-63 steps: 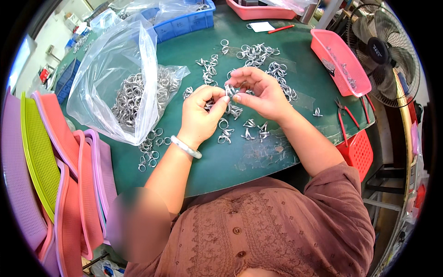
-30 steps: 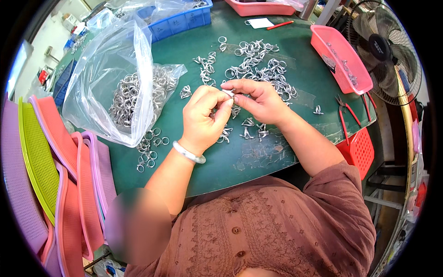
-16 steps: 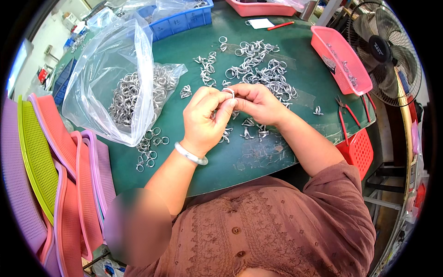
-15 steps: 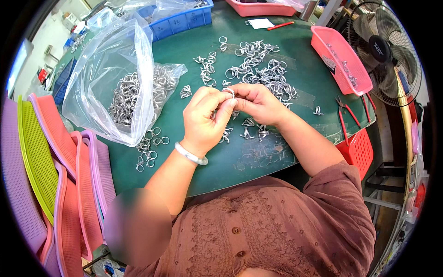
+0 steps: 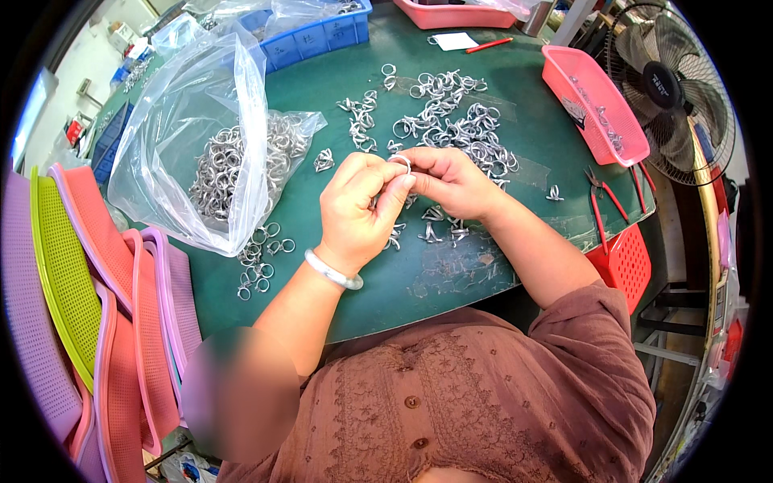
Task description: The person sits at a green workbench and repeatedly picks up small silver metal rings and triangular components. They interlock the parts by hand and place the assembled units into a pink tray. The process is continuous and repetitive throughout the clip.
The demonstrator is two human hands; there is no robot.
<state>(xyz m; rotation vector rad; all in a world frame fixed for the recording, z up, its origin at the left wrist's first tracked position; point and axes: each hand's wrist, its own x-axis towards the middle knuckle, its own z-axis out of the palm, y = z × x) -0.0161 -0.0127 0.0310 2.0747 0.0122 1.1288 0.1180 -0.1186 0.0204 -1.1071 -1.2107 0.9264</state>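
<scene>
A small silvery metal ring is pinched between the fingertips of both my hands above the green table. My left hand, with a pale bangle at the wrist, closes thumb and forefinger on it from the left. From the right, my right hand grips it with thumb and fingers; part of the ring is hidden by them. Just beyond and beneath my hands lies a loose heap of similar metal rings. A clear plastic bag full of rings lies open to the left, with several rings spilled before it.
Red-handled pliers lie at the right table edge, near a pink basket holding a few pieces. A fan stands beyond it. A blue crate and a red pencil are at the back. Stacked plastic baskets crowd the left.
Both hands stay in nearly the same place, still pinching the ring. My right-hand fingers have shifted very slightly. Nothing else has visibly moved.
</scene>
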